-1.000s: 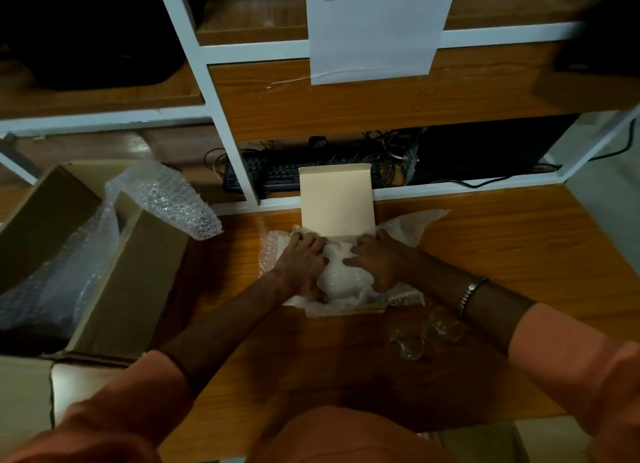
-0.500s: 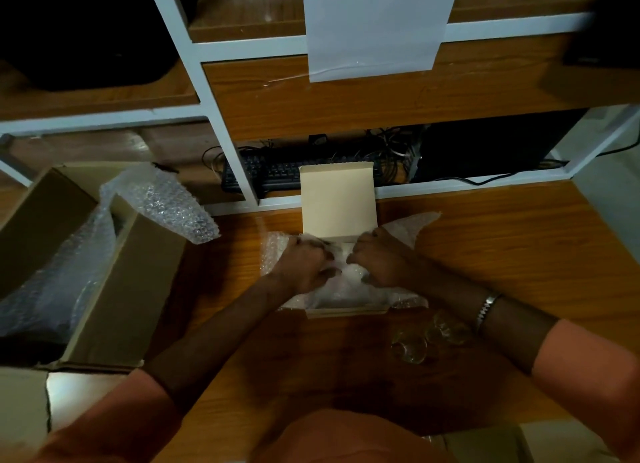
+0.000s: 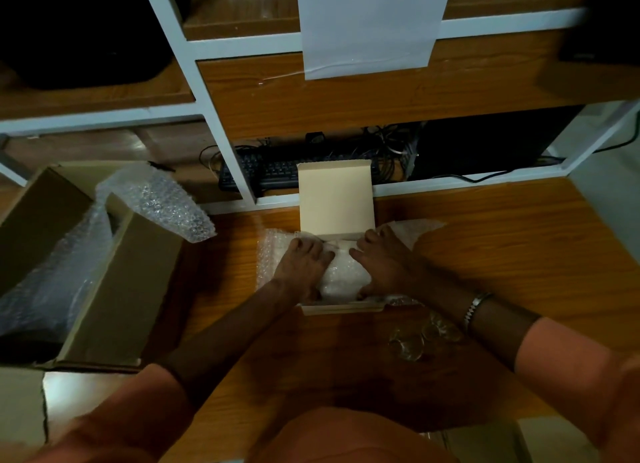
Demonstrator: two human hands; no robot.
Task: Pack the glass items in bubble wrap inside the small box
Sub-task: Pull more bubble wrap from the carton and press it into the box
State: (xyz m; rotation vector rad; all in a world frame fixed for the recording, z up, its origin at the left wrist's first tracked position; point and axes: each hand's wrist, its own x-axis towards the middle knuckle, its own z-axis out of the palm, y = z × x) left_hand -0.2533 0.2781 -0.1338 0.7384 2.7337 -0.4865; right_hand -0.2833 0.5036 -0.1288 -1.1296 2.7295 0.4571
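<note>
A small beige box (image 3: 341, 308) sits open on the wooden desk, its lid (image 3: 335, 199) standing up at the back. A sheet of bubble wrap (image 3: 273, 254) lines the box and spills over both sides. A white bubble-wrapped bundle (image 3: 343, 276) lies inside. My left hand (image 3: 303, 263) and my right hand (image 3: 384, 261) press down on the bundle from either side, fingers reaching toward the box's far wall. Two clear glass items (image 3: 420, 338) lie on the desk just right of the box, under my right forearm.
A large brown cardboard box (image 3: 117, 289) stands open at the left, with bubble wrap (image 3: 162, 202) hanging over its flap. Behind the desk runs a white shelf frame with a black keyboard (image 3: 273, 175) and cables. A paper sheet (image 3: 370, 22) hangs above.
Both hands have slid forward over the bundle toward the lid side of the box and pressed it lower. The glass items have not moved.
</note>
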